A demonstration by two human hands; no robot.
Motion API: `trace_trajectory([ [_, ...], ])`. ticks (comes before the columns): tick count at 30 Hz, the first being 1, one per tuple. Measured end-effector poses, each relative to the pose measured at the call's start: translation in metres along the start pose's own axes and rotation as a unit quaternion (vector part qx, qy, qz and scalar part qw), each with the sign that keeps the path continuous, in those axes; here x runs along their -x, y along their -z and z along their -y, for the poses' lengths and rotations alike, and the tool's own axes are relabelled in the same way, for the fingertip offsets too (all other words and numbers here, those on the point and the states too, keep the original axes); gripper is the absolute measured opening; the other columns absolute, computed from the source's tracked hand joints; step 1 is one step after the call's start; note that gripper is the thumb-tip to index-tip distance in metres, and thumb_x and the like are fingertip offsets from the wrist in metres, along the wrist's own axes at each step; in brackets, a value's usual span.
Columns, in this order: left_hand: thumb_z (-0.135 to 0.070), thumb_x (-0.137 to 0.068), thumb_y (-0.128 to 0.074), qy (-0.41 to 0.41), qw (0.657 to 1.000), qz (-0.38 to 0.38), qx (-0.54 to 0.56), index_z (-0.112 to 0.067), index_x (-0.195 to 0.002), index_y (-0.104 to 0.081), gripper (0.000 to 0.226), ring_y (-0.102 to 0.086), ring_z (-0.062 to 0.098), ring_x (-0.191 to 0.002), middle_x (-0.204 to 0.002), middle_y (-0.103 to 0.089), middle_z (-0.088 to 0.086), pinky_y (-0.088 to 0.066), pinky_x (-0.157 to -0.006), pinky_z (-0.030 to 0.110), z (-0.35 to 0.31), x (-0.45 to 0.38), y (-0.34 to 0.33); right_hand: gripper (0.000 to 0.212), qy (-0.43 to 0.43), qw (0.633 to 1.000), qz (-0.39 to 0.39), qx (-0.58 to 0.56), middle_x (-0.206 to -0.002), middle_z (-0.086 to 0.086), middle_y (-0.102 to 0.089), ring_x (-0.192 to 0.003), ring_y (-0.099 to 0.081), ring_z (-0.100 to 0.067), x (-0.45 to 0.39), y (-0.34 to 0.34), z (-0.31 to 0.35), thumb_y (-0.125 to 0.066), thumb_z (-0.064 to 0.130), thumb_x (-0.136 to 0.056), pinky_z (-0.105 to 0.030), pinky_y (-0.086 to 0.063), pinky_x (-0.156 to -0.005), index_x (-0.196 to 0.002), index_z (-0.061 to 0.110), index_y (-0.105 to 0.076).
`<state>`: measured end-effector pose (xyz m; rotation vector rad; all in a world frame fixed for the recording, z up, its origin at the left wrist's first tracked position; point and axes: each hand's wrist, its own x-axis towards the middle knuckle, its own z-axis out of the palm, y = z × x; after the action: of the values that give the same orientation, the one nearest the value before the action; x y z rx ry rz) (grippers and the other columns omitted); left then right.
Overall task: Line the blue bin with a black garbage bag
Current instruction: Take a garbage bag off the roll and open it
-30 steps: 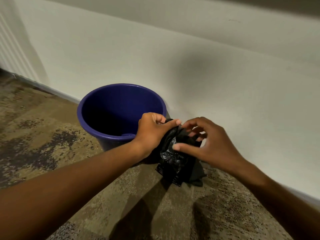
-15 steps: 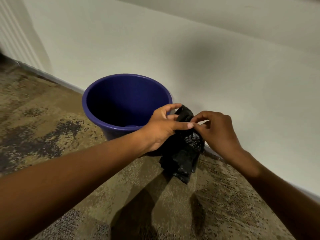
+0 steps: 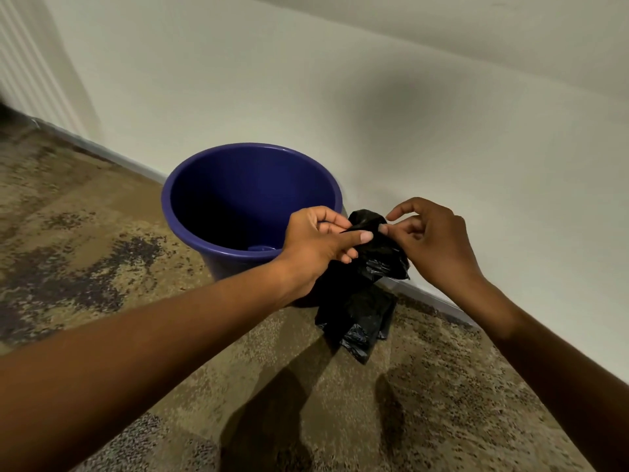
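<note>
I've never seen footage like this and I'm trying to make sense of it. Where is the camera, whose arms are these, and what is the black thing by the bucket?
There is no machine here. The camera sits on a person's head and looks forward and down, so the two bare arms reaching in are their own. The left hand and right hand both pinch the top of a crumpled black garbage bag, apparently working it open; the rest hangs down. Just behind stands a blue bin, upright on patterned carpet near a pale wall. No bag is in the bin yet.
</note>
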<state>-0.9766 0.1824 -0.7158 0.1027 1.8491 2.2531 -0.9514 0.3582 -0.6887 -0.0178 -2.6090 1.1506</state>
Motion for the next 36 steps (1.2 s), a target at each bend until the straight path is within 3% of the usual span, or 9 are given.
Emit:
trace_trajectory([
  [9,-0.005,-0.069,-0.083,-0.025,0.998,0.042,-0.051,0.007,-0.096,-0.065,0.034,-0.062,0.015,-0.05,-0.066,-0.069,0.013,-0.053,-0.049,0.022,-0.003,-0.001,0.003,0.01,-0.002,1.0,-0.014,0.021,-0.069,0.009,-0.072,-0.064,-0.066,0.002,-0.01,0.009,0.002,-0.072,0.033,-0.083,-0.004,-0.041,-0.05,-0.089,0.027,-0.067],
  [14,-0.006,-0.074,-0.08,-0.041,0.993,0.059,-0.091,0.006,-0.09,-0.071,0.022,-0.064,0.014,-0.055,-0.069,-0.071,0.013,-0.053,-0.052,0.02,-0.005,-0.001,0.009,0.009,-0.004,0.999,-0.029,0.039,-0.068,0.005,-0.072,-0.061,-0.065,0.0,-0.019,0.014,0.005,-0.072,0.03,-0.083,-0.003,-0.04,-0.048,-0.086,0.022,-0.069],
  [19,-0.023,-0.083,-0.074,0.036,0.995,0.092,-0.033,0.01,-0.103,-0.067,0.039,-0.067,0.021,-0.072,-0.083,-0.071,0.014,-0.06,-0.072,0.032,-0.011,0.001,-0.001,0.009,0.002,0.998,-0.057,0.023,-0.067,0.008,-0.069,-0.061,-0.062,0.008,-0.021,0.008,0.013,-0.071,0.029,-0.084,-0.002,-0.039,-0.049,-0.086,0.02,-0.069],
  [21,-0.019,-0.086,-0.071,0.052,0.994,0.097,0.001,0.006,-0.106,-0.067,0.032,-0.067,0.021,-0.076,-0.09,-0.071,0.015,-0.06,-0.076,0.034,-0.012,0.002,-0.008,0.008,0.005,0.998,-0.056,0.013,-0.069,0.011,-0.069,-0.065,-0.063,0.007,-0.018,0.002,0.018,-0.07,0.028,-0.084,-0.001,-0.04,-0.051,-0.086,0.02,-0.07],
  [25,-0.011,-0.088,-0.067,0.032,0.999,0.027,0.01,-0.005,-0.09,-0.071,0.008,-0.068,0.015,-0.067,-0.081,-0.072,0.009,-0.06,-0.062,0.026,-0.015,0.001,-0.008,0.011,0.035,0.999,-0.03,0.017,-0.089,0.015,-0.069,-0.075,-0.064,0.005,-0.009,-0.004,0.028,-0.067,0.04,-0.085,-0.004,-0.044,-0.058,-0.087,0.029,-0.068],
  [29,-0.021,-0.084,-0.073,0.007,0.999,-0.034,-0.033,-0.001,-0.086,-0.071,0.02,-0.058,0.009,-0.054,-0.065,-0.066,0.003,-0.053,-0.05,0.021,-0.019,-0.001,0.001,0.032,0.081,0.996,0.025,0.035,-0.106,0.013,-0.061,-0.092,-0.06,0.0,-0.001,-0.005,0.034,-0.066,0.057,-0.079,-0.013,-0.046,-0.071,-0.099,0.033,-0.068],
  [32,-0.025,-0.081,-0.076,0.015,0.998,-0.052,-0.032,0.004,-0.093,-0.071,0.031,-0.052,0.009,-0.048,-0.059,-0.062,0.001,-0.048,-0.046,0.02,-0.02,0.0,0.004,0.044,0.068,0.994,0.074,0.038,-0.103,0.019,-0.062,-0.09,-0.059,0.007,0.0,-0.004,0.036,-0.072,0.056,-0.073,-0.007,-0.043,-0.069,-0.11,0.034,-0.068],
  [36,-0.028,-0.078,-0.078,0.016,1.0,-0.023,0.01,0.005,-0.096,-0.072,0.038,-0.051,0.009,-0.048,-0.062,-0.064,0.005,-0.049,-0.047,0.021,-0.023,-0.001,0.001,0.026,0.057,0.995,0.075,0.039,-0.085,0.019,-0.067,-0.073,-0.061,0.012,-0.005,-0.007,0.036,-0.077,0.04,-0.076,0.001,-0.041,-0.058,-0.099,0.027,-0.074],
])
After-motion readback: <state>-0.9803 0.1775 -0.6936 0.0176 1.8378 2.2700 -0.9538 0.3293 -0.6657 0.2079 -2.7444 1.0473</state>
